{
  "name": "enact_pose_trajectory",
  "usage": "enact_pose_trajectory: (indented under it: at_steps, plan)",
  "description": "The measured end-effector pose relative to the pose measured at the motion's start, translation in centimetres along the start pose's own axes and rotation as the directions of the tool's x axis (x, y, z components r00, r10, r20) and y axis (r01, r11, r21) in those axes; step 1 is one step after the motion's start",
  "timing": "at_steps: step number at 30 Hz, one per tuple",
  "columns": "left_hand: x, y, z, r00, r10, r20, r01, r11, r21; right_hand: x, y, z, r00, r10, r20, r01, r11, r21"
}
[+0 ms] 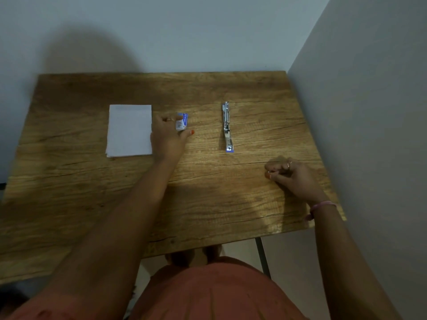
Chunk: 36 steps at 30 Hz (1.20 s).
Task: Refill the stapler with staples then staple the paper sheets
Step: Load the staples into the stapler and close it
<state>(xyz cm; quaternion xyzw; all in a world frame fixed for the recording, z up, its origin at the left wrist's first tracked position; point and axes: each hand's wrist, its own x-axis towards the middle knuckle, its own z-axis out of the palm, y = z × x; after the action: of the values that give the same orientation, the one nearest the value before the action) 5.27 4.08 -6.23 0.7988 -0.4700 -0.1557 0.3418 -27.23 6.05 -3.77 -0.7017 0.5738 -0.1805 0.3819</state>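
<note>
left hand (167,137) grips staple box (181,121), stapler (227,127) apart

A plain indoor room, likely a home or small office corner, is suggested by a wood-grain table (208,204) pushed against bare pale walls (358,88). Paper sheets (130,130), a stapler (227,125) and a staple box (181,122) are laid out.

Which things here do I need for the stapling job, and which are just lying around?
Needed: small blue-and-white staple box in left hand; silver metal stapler; white paper sheets.
Not needed: wooden table only; right hand rests idle.
</note>
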Motion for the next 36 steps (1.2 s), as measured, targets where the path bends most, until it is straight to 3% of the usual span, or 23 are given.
enact_pose_trajectory:
  at_steps: [5, 8, 11, 14, 20, 22, 24, 27, 29, 33, 36]
  plan:
    - [-0.6, 3.3, 1.4, 0.993, 0.039, 0.114, -0.018, 0.983, -0.181, 0.9, -0.5, -0.1, 1.0, -0.031, 0.0, 0.03, 0.996, -0.079]
    - [-0.6, 5.2, 2.4, 0.961, 0.014, 0.275, 0.065, 0.959, -0.277, 1.6, -0.6, 0.4, 1.0, 0.007, -0.029, -0.005, 0.998, 0.058]
    - [-0.4, 6.6, 3.4, 0.905, -0.026, 0.425, 0.13, 0.967, -0.218, 2.7, -1.2, 1.1, 0.998, 0.04, -0.056, -0.028, 0.98, 0.199]
    - [0.0, 7.5, 4.1, 0.906, -0.036, 0.421, 0.089, 0.99, -0.107, 4.0, -2.0, 2.0, 0.997, 0.063, -0.033, -0.049, 0.947, 0.316]
    - [0.1, 9.3, 4.1, 0.908, -0.035, 0.418, -0.046, 0.982, 0.181, 6.2, -3.7, 3.2, 0.979, 0.206, 0.012, -0.156, 0.703, 0.693]
    - [0.1, 9.4, 4.3, 0.878, -0.08, 0.472, 0.014, 0.99, 0.142, 6.8, -4.0, 3.3, 0.974, 0.224, 0.038, -0.174, 0.625, 0.761]
    - [-0.1, 9.3, 4.3, 0.813, -0.123, 0.569, 0.161, 0.987, -0.017, 7.2, -4.4, 3.3, 0.968, 0.242, 0.06, -0.189, 0.557, 0.809]
    - [-1.3, 9.2, 3.4, 0.664, -0.167, 0.729, 0.495, 0.829, -0.261, 7.3, -5.2, 3.2, 0.97, 0.235, 0.07, -0.186, 0.522, 0.832]
    - [-2.3, 9.1, 2.7, 0.603, -0.155, 0.782, 0.602, 0.732, -0.319, 7.1, -5.9, 3.0, 0.975, 0.21, 0.077, -0.18, 0.531, 0.828]
    - [-3.9, 8.9, 1.5, 0.586, -0.151, 0.796, 0.713, 0.563, -0.418, 6.6, -7.2, 2.5, 0.979, 0.152, 0.138, -0.19, 0.417, 0.889]
    - [-4.6, 9.1, 0.5, 0.61, -0.084, 0.788, 0.746, 0.398, -0.535, 6.4, -8.1, 2.2, 0.978, 0.159, 0.139, -0.197, 0.46, 0.866]
